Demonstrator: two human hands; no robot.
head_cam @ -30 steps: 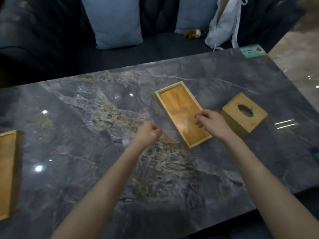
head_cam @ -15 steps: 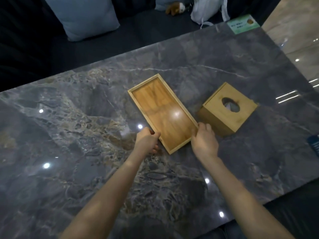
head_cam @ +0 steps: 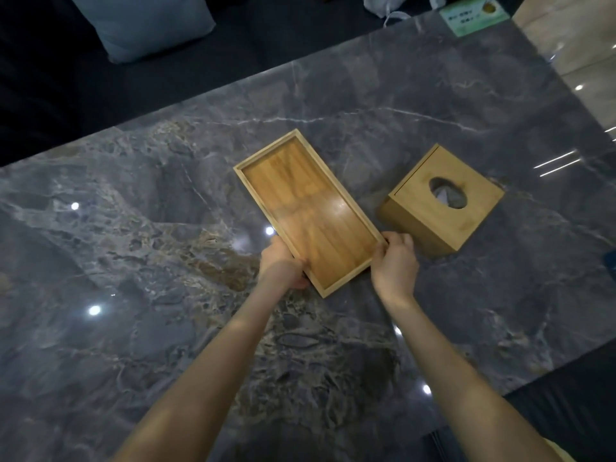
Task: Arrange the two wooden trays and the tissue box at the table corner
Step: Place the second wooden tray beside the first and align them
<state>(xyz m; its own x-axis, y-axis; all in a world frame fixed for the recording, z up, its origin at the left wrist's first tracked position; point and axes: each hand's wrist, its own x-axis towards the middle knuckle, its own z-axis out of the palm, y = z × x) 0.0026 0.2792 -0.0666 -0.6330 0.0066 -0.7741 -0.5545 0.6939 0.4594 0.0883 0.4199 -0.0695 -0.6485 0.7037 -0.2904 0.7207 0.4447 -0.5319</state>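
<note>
A shallow rectangular wooden tray (head_cam: 308,208) lies at an angle in the middle of the dark marble table (head_cam: 133,228). My left hand (head_cam: 281,265) grips the tray's near left rim. Fingers of my right hand (head_cam: 395,265) clasp its near right corner. A square wooden tissue box (head_cam: 440,205) with an oval top opening stands just right of the tray, a small gap from my right hand. The second tray is out of view.
A dark sofa runs along the far table edge with a light blue cushion (head_cam: 143,21) and a white bag (head_cam: 386,5). A green card (head_cam: 475,13) lies at the far right table corner. Tiled floor (head_cam: 573,45) lies beyond the right edge.
My left hand came from a loose fist on the table to the tray's left rim. My right hand shifted from the tray's inside to its near right corner. The view moved closer; the second tray left view.
</note>
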